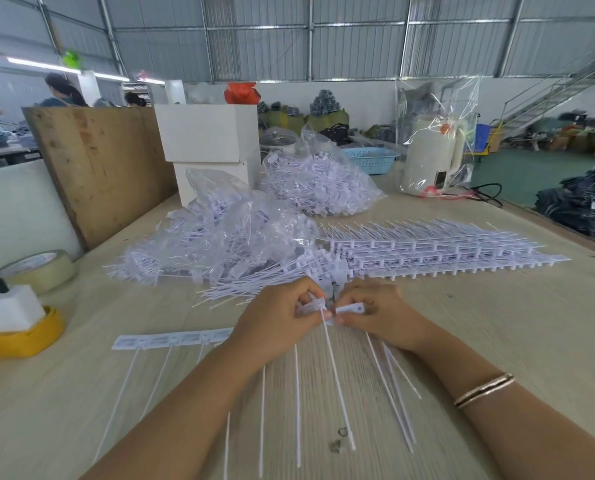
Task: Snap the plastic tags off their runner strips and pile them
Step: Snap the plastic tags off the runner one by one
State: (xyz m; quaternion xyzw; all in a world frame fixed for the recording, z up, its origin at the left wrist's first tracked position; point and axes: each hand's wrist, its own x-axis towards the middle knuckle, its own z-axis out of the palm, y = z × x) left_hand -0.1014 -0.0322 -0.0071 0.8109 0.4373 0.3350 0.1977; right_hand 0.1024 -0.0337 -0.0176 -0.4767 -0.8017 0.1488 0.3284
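Note:
A white runner strip of plastic tags lies on the wooden table, its long thin tails pointing toward me. My left hand pinches the strip's right end at a tag. My right hand pinches a single white tag right beside it, with several tails hanging below its fingers. Loose snapped tags form a pile just beyond my hands. A stack of whole strips lies farther back on the right.
Two clear bags of tags sit mid-table. Tape roll and a yellow holder are at the left, a plywood board and white boxes behind. A bagged white kettle stands far right.

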